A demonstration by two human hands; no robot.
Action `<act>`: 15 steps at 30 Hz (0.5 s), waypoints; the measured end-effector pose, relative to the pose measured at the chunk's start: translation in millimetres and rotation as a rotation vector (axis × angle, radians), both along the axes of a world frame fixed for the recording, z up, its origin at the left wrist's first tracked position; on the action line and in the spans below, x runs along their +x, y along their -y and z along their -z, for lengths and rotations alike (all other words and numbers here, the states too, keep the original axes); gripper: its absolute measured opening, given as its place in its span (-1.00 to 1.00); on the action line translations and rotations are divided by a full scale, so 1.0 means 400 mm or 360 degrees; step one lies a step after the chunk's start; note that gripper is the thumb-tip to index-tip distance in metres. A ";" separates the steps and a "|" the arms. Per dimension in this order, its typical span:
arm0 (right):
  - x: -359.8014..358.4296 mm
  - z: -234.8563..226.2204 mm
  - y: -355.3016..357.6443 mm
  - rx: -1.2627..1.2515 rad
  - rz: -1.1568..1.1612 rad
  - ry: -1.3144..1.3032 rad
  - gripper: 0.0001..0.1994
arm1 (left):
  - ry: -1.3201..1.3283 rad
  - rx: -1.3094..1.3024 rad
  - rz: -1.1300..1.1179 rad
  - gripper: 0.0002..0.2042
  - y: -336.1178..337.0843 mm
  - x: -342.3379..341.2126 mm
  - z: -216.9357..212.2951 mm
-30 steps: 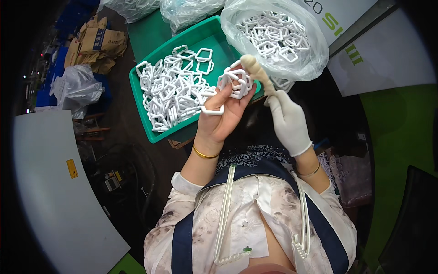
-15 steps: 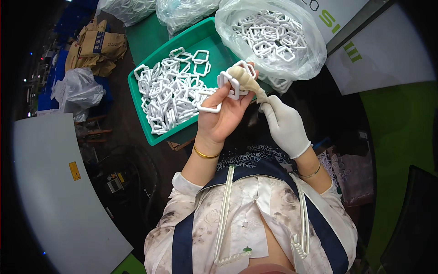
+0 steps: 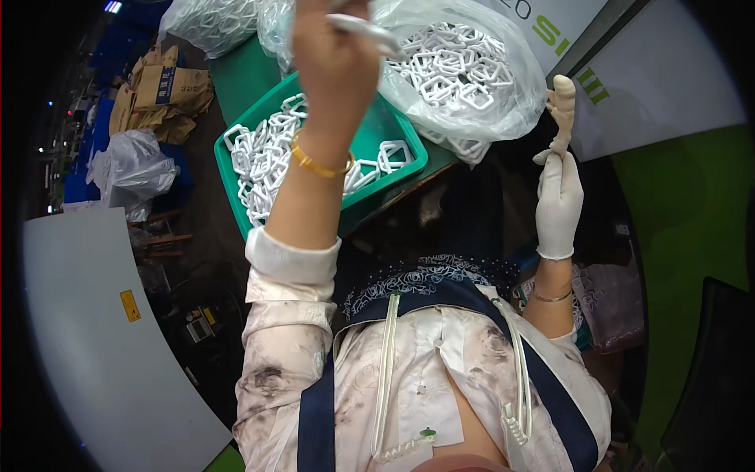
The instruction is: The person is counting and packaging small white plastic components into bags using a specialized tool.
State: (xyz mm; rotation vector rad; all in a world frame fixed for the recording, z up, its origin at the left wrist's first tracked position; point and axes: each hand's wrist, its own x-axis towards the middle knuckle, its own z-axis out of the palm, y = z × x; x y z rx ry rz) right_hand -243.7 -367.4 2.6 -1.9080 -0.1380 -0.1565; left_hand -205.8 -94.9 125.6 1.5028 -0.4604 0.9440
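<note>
My bare left hand (image 3: 334, 67), with a gold bangle on the wrist, is raised past the far side of the green tray (image 3: 364, 148) and blurred by motion. Its fingers are closed around at least one white plastic link (image 3: 366, 31); the fingertips are partly cut off by the top edge. Out to the right, my right hand (image 3: 559, 206) wears a white glove. It pinches the narrow lower end of a beige, lumpy, knobbed piece (image 3: 561, 110), which points upward. Many white angular links (image 3: 263, 161) lie heaped in the tray, partly hidden by my left forearm.
A clear plastic bag (image 3: 464, 67) full of white links stands behind the tray's right side. Another filled bag (image 3: 208, 23) is at the far left. Brown paper sacks (image 3: 169, 82) and a grey plastic bag (image 3: 134, 169) lie left. White machine panels (image 3: 118, 330) flank me.
My hands have parted. The left moved up and away over the tray with white links; the right carried the beige piece off to the right. More links now lie near the tray's right corner.
</note>
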 end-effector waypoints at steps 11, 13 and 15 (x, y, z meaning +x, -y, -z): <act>-0.001 0.011 0.053 -0.0060 0.0081 -0.0124 -0.72 | -0.0870 0.1915 -0.0580 -0.60 -0.072 0.097 0.237; 0.001 0.015 0.047 -0.0094 0.0047 -0.0136 -0.73 | -0.0712 0.1944 -0.0479 -0.63 -0.046 0.119 0.268; -0.001 0.007 0.031 -0.0074 0.0023 -0.0150 -0.73 | -0.0409 0.2075 -0.0369 -0.66 -0.020 0.127 0.305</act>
